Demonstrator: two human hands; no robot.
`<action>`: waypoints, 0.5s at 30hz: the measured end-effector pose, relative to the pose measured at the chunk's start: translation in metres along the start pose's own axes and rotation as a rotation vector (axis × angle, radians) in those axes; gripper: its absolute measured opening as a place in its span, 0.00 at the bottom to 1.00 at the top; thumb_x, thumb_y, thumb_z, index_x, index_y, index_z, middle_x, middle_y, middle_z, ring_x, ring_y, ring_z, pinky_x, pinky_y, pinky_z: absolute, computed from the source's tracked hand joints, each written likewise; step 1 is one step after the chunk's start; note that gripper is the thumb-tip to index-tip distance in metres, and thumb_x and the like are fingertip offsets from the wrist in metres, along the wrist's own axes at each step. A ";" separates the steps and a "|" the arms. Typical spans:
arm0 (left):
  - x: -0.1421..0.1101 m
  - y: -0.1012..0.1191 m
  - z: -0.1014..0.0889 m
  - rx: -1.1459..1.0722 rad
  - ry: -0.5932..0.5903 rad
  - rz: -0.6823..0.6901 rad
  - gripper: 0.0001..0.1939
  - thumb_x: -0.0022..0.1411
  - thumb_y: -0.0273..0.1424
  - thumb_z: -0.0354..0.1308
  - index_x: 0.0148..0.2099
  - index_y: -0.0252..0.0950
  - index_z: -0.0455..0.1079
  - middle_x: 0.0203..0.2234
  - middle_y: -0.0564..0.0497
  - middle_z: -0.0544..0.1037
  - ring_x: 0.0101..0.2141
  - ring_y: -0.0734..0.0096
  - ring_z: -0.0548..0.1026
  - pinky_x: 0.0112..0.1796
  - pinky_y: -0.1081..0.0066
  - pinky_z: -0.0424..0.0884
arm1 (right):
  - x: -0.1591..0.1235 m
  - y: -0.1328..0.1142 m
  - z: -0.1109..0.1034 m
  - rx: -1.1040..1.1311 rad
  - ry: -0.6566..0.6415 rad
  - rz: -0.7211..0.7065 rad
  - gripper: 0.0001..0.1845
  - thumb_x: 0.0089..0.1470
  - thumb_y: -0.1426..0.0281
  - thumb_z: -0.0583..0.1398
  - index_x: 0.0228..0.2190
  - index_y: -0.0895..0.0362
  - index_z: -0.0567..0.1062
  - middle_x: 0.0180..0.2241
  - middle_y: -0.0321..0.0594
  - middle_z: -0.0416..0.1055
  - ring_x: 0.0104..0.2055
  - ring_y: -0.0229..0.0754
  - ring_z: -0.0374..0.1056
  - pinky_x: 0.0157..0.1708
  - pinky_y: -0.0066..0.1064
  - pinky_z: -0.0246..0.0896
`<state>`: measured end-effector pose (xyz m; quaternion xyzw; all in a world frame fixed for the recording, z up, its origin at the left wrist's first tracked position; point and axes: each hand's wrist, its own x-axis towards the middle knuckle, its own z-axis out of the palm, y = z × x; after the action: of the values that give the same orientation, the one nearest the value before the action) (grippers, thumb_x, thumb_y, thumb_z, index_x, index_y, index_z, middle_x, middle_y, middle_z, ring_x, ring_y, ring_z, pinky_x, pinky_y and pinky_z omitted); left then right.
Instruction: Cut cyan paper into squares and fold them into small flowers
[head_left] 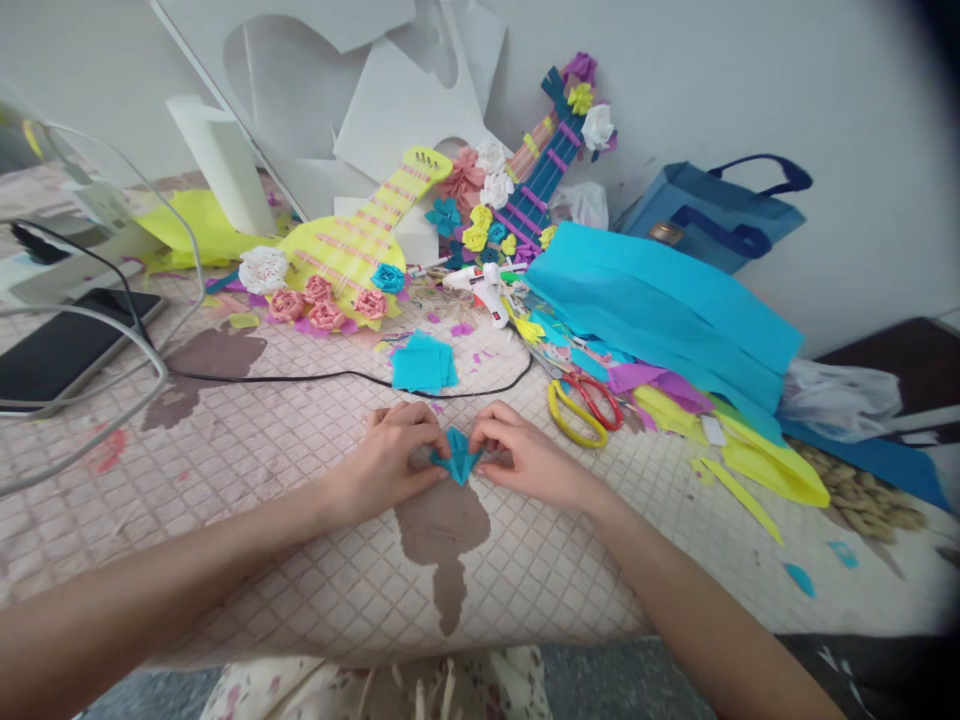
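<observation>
A small folded piece of blue paper [460, 457] is held between my two hands, low over the quilted cloth. My left hand [401, 450] pinches its left corner between thumb and fingers. On the opposite corner, my right hand [517, 452] has the same kind of pinch. The paper shows creases meeting at its middle and a point towards me. Just beyond my hands lies a small stack of blue paper squares [422, 362]. Scissors with one red and one yellow handle [587, 408] rest beyond my right hand.
A yellow paper guitar [349, 245] with paper flowers lies behind, beside a dark blue one [536, 190]. A white glue gun [484, 290] stands amid scraps; a black cord [300, 379] crosses the table. Large blue paper [660, 310] fills the right. A phone [67, 345] lies left.
</observation>
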<state>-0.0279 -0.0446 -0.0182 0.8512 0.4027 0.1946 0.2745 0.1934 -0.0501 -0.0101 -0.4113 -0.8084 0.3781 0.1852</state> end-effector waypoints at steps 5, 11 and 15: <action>0.000 0.000 -0.003 -0.015 -0.046 0.016 0.03 0.55 0.26 0.58 0.31 0.39 0.72 0.34 0.51 0.73 0.41 0.63 0.69 0.44 0.61 0.60 | -0.001 0.000 -0.004 -0.020 -0.064 -0.019 0.11 0.45 0.83 0.58 0.29 0.56 0.68 0.39 0.37 0.58 0.41 0.37 0.63 0.40 0.29 0.61; 0.002 -0.005 -0.007 -0.165 -0.033 0.059 0.02 0.57 0.27 0.57 0.32 0.36 0.71 0.34 0.49 0.73 0.39 0.65 0.70 0.42 0.66 0.63 | -0.001 0.002 -0.006 0.030 -0.035 -0.047 0.07 0.48 0.79 0.59 0.30 0.56 0.70 0.39 0.38 0.59 0.41 0.38 0.63 0.37 0.29 0.61; 0.003 -0.002 -0.011 -0.483 0.057 0.035 0.04 0.59 0.31 0.57 0.33 0.35 0.69 0.39 0.47 0.74 0.41 0.66 0.71 0.44 0.66 0.65 | 0.002 0.001 -0.002 0.222 0.167 -0.078 0.05 0.48 0.77 0.59 0.28 0.56 0.70 0.37 0.39 0.65 0.41 0.40 0.64 0.37 0.30 0.60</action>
<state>-0.0330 -0.0377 -0.0109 0.7619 0.3370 0.3139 0.4554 0.1942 -0.0468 -0.0095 -0.3866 -0.7587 0.4223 0.3109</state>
